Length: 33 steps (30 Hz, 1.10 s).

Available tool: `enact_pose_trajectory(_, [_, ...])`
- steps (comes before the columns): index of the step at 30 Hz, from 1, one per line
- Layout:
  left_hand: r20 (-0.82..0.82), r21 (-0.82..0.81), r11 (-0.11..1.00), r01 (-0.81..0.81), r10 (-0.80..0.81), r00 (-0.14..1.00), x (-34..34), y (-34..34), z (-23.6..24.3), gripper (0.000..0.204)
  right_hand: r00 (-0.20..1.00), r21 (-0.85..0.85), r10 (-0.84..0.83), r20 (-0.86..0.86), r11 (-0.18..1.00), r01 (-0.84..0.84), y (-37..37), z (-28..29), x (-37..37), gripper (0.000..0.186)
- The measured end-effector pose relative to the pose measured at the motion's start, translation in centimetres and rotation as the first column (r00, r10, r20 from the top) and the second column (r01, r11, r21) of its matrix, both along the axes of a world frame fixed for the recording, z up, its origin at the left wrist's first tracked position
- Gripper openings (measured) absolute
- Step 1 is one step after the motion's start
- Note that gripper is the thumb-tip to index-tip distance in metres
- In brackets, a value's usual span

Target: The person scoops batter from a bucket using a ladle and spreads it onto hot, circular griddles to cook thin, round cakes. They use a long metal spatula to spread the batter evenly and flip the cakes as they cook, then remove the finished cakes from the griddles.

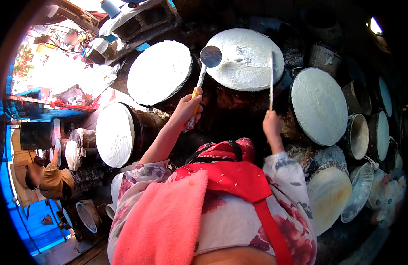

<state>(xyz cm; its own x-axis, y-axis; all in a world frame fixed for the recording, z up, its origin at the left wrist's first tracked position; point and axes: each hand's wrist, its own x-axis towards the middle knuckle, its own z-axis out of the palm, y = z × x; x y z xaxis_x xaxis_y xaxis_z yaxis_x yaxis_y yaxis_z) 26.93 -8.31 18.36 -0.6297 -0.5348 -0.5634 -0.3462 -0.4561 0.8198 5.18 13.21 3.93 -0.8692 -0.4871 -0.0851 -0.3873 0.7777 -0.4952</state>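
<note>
My left hand (186, 110) grips the yellow handle of a round metal ladle (210, 56), whose dark bowl hovers at the left edge of a white-coated round steaming surface (250, 62). My right hand (272, 124) holds a thin pale stick (271, 79) upright, its tip lying over the right part of that same white round. I wear a floral top, a red apron and a pink towel (164, 221) over my front.
More white cloth-covered rounds stand about: one at upper left (159, 72), one at left (114, 134), one at right (319, 106). Pots and lids (358, 137) crowd the right side. Another person (49, 179) crouches at far left by stacked pots.
</note>
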Motion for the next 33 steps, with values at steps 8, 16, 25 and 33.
enact_pose_trajectory(8, [0.024, -0.045, 0.998, -0.05, 0.051, 0.998, -1.0, -0.8, -0.2, 0.023, 0.971, -0.135, 0.233, 0.051, 0.965, -0.224, -9.1, 1.1, 3.2, 0.029])
enact_pose_trajectory(16, [0.084, -0.118, 0.992, -0.048, 0.058, 0.995, -4.5, -2.3, -0.4, 0.021, 0.941, -0.034, 0.325, 0.1, 0.946, -0.323, -9.3, 1.6, 0.4, 0.035])
enact_pose_trajectory(25, [0.054, -0.018, 0.999, -0.034, 0.035, 0.998, -5.9, -0.6, -0.1, 0.019, 0.9, -0.262, 0.337, 0.276, 0.927, -0.267, -8.7, -2.1, 2.1, 0.032])
enact_pose_trajectory(33, [-0.353, 0.367, 0.925, -0.101, 0.239, 0.905, -0.3, 0.7, 1.3, 0.025, 0.885, -0.592, 0.455, 0.099, 0.742, -0.315, -9.3, 0.9, 4.9, 0.035])
